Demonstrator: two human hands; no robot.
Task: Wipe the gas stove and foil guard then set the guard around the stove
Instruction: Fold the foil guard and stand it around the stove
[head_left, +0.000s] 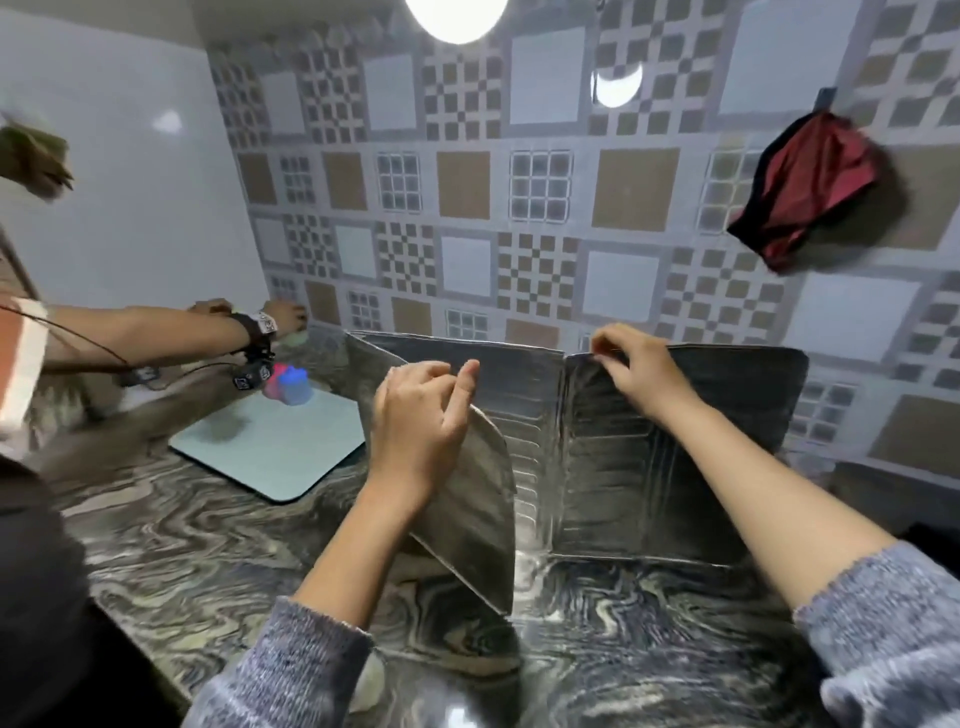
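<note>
The silver foil guard (670, 452) stands upright on the marbled counter (197, 540), its panels partly unfolded against the patterned tile wall. My left hand (421, 415) grips the top corner of the left panel, which angles toward me. My right hand (634, 374) pinches the top edge near the fold between the middle and right panels. No gas stove is in view. A whitish cloth (366, 686) peeks out under my left sleeve near the counter's front.
A pale blue board (270, 447) lies on the counter to the left, with small pink and blue objects (288, 387) at its far edge. Another person's arm (156, 332) reaches across at the left. A red cloth (815, 192) hangs on the wall at upper right.
</note>
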